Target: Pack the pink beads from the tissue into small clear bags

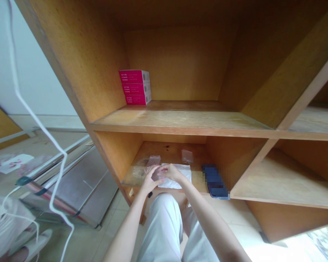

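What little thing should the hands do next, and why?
Maybe the right hand should smooth the white sheet flat, I think, because it looks wrinkled and sits under that hand and the left hand, on the wooden shelf, with a small clear plastic bag lying just beyond it.

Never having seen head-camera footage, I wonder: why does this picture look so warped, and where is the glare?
In the head view, the shelf unit leans steeply, as through a wide lens; glare washes out the floor at lower right; a blue object is pixelated.
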A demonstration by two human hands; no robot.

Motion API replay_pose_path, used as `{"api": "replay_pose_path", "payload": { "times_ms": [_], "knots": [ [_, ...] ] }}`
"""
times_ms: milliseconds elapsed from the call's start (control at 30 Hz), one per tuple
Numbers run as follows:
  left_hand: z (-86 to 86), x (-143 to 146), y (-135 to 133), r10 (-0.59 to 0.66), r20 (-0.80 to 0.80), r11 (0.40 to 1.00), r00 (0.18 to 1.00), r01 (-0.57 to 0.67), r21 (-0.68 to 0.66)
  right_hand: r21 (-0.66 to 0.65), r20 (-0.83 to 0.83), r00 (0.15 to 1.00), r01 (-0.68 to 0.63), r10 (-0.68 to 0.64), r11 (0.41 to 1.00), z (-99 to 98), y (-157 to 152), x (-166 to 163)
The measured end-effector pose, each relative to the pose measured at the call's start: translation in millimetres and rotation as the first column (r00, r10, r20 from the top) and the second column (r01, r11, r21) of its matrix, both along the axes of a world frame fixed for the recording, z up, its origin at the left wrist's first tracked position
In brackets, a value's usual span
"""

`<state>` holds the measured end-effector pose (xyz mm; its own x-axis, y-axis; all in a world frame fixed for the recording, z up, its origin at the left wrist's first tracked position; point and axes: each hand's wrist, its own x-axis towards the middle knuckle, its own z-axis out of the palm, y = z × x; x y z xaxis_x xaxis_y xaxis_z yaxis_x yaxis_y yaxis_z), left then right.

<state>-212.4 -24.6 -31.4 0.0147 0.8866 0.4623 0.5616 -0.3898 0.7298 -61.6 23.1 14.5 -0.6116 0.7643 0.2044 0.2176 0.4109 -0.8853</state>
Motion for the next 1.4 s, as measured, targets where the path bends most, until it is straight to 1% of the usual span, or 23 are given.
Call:
{"api": "replay_pose_path", "payload": {
  "times_ms": [100, 233, 367, 467, 633, 767, 900, 1100, 1267, 1333, 1400],
  "knots": [
    [-3.6, 1, 0, 0.019, 0.031, 0.998, 0.999, -0.017, -0.067, -0.01, -0.009, 1.0, -0.027, 0.027, 1.0, -1.7, 2, 0],
    [-4.2, 4, -2, 0.027, 0.042, 0.99, 0.999, -0.021, -0.141, 0.005, 0.039, 0.998, -0.053, 0.052, 0.999, 1.1, 4, 2],
    [-4.8, 6, -1, 0.025, 0.043, 0.991, 0.999, -0.019, -0.13, 0.054, 0.106, 0.992, -0.074, 0.068, 0.996, 10.7, 4, 6],
    [-8.2, 6, 1, 0.035, 0.041, 0.992, 0.999, -0.029, -0.121, 0.068, 0.148, 0.986, -0.086, 0.075, 0.994, 18.7, 4, 10],
    [-11.9, 5, 2, 0.033, -0.091, 0.995, 0.995, -0.041, -0.09, 0.012, 0.194, 0.975, -0.116, 0.112, 0.993, 25.3, 5, 16],
    [-10.1, 5, 1, -0.009, -0.146, 0.997, 0.989, -0.002, -0.079, -0.043, 0.197, 0.971, -0.133, 0.139, 0.99, 25.9, 3, 16],
    [-9.7, 4, 1, -0.044, -0.127, 0.996, 0.991, 0.033, -0.086, -0.027, 0.194, 0.973, -0.125, 0.128, 0.992, 26.3, 1, 12],
    [-12.6, 2, 2, -0.031, -0.038, 0.992, 0.999, 0.026, -0.127, 0.027, 0.186, 0.977, -0.108, 0.101, 0.994, 28.9, 5, 18],
    [-9.5, 3, 1, -0.043, 0.015, 0.989, 0.999, 0.045, -0.138, 0.037, 0.122, 0.98, -0.162, 0.157, 0.986, 32.7, 5, 28],
    [-6.9, 4, 0, -0.049, 0.01, 0.99, 0.999, 0.05, -0.131, 0.025, 0.105, 0.986, -0.13, 0.126, 0.991, 34.1, 5, 31],
    [-4.8, 4, -1, -0.053, 0.0, 0.991, 0.999, 0.052, -0.123, 0.024, 0.085, 0.996, -0.031, 0.028, 0.999, 34.0, 7, 36]
  ]
}}
